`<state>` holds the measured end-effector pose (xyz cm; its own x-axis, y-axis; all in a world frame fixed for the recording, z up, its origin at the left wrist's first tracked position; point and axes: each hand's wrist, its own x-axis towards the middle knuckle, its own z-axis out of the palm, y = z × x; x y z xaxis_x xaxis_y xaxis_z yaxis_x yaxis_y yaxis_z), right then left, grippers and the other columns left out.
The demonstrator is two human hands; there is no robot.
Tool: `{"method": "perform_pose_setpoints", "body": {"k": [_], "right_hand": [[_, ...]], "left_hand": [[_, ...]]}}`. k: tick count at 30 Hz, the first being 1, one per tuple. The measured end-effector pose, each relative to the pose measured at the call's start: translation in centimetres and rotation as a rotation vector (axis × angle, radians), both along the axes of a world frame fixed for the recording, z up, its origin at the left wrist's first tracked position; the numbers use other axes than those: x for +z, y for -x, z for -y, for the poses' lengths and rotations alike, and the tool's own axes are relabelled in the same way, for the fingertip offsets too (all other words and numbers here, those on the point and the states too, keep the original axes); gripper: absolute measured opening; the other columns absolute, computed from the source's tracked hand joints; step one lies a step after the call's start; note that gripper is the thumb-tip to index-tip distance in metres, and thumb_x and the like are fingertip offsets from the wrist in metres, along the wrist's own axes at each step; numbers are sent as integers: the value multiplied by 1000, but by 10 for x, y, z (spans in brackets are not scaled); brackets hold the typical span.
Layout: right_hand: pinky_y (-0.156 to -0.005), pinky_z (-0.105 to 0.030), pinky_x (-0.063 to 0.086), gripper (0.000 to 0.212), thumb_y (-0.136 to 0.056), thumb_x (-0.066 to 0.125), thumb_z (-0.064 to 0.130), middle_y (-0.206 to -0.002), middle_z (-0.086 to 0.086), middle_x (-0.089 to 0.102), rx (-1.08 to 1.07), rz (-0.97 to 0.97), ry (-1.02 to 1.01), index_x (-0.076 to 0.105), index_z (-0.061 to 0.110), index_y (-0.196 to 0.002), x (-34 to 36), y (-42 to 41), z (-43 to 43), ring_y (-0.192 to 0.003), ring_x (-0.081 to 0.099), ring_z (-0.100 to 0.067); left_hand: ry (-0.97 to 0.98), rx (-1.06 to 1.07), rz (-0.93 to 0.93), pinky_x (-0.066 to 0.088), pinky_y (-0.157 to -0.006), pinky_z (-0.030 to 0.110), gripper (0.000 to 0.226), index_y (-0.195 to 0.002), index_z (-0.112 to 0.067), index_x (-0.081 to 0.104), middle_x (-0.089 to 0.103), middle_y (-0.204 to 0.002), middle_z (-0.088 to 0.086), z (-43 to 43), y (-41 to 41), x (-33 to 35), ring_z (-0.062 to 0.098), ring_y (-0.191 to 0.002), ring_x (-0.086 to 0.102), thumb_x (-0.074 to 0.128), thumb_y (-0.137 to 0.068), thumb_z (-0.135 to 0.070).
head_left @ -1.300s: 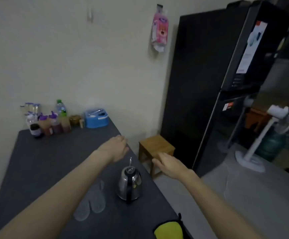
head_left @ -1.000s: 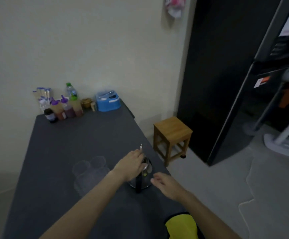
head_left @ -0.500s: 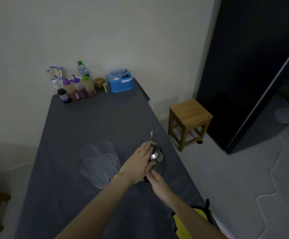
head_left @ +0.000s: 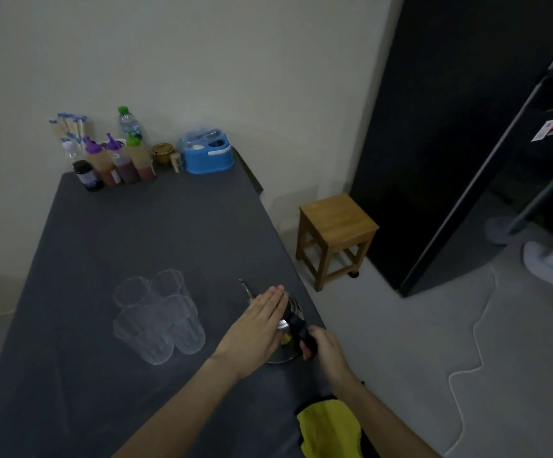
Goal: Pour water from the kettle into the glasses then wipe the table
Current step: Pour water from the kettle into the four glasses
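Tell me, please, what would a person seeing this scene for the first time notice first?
Most likely the two hands near the table's right edge: the left hand lies flat on the steel kettle while the right hand grips its black handle. Just left stand four empty glasses in a cluster. A yellow cloth lies at the near edge.

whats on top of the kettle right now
The left hand lies flat over the kettle, hiding its lid. The right hand grips the black handle.
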<state>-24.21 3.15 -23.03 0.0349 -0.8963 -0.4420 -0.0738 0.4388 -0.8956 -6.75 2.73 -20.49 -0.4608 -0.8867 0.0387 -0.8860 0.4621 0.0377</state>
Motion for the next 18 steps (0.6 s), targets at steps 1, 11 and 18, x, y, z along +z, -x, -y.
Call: {"method": "perform_pose_setpoints", "body": {"k": [1,11,18], "right_hand": [[-52,-29,31,36,-94,39,11,-53,-3,47,-31,23,-23,45,12,-59,1,-4,0,-51,40,-16],[-69,-31,42,27,-97,47,15,-81,-10,64,-226,166,-29,69,9,-83,7,-23,1,-78,57,-17],[-68,-30,43,28,-99,46,13,-81,-10,65,-189,142,23,66,10,-79,27,-21,-2,-77,59,-17]], "left_hand": [[10,13,3,31,-111,41,61,-146,-3,29,28,-153,14,0,2,-1,25,-141,26,29,-94,-36],[72,46,85,2,-119,38,59,-149,-2,-3,-8,-157,14,-7,2,2,26,-145,-5,7,-94,-23],[109,68,54,8,-118,39,57,-148,-2,-1,-3,-157,14,-20,-2,10,25,-145,-2,19,-101,-26]]}}
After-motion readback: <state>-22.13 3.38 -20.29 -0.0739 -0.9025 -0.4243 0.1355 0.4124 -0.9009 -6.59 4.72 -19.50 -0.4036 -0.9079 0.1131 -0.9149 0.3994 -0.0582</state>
